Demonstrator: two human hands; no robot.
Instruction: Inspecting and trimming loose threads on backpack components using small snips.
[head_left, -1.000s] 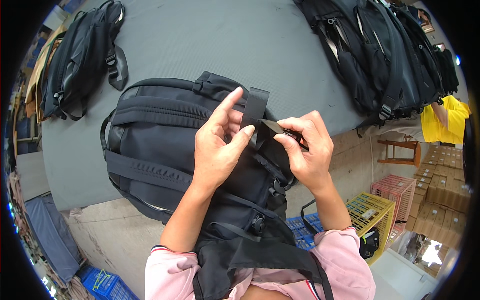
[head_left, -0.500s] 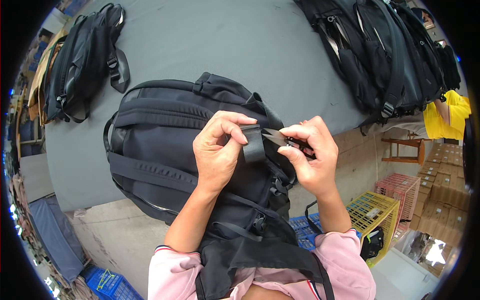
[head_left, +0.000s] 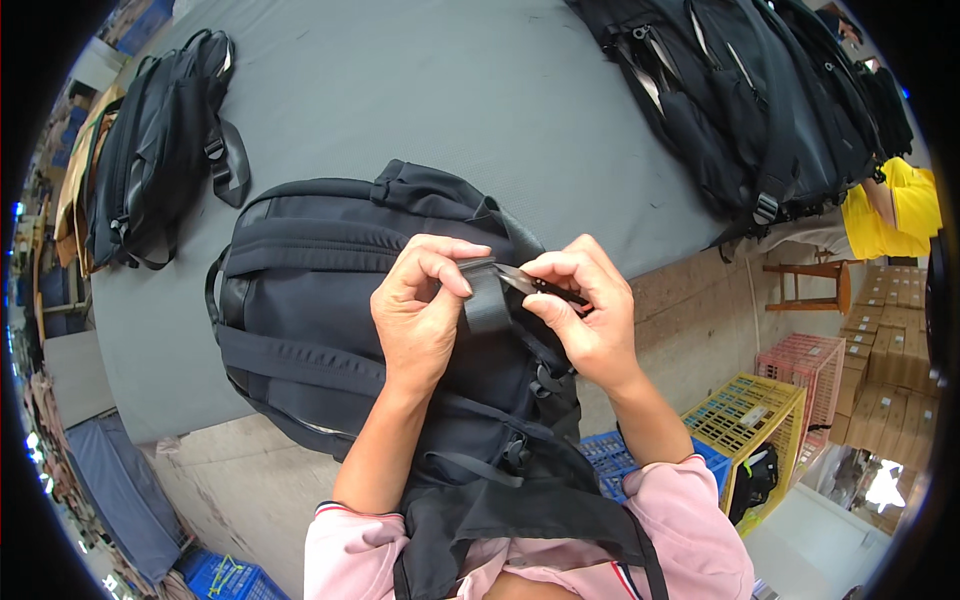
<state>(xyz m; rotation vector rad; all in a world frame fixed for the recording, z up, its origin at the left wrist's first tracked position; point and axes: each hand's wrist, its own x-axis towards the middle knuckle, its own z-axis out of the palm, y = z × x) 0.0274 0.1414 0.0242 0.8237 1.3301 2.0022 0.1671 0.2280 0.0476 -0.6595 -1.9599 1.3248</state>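
Note:
A black backpack (head_left: 310, 280) lies in front of me, partly on the grey table and reaching toward my body. My left hand (head_left: 418, 310) pinches the folded end of a dark webbing strap (head_left: 487, 305) above the bag's right side. In my right hand (head_left: 590, 310) are small thread snips (head_left: 540, 285) with dark handles. Their blades touch or nearly touch the strap's edge beside my left fingertips. Whether a thread lies between the blades is too small to tell.
On the grey table (head_left: 400, 90), one black backpack (head_left: 160, 150) lies at the far left and several more black backpacks (head_left: 730, 120) at the far right. Yellow (head_left: 745, 420), pink and blue crates stand on the floor at right, near a wooden stool (head_left: 810, 285). A person in yellow (head_left: 890, 215) is beyond.
The snips have moved left, closer to the strap, and their blades have come together. Both hands sit slightly lower and farther left in view.

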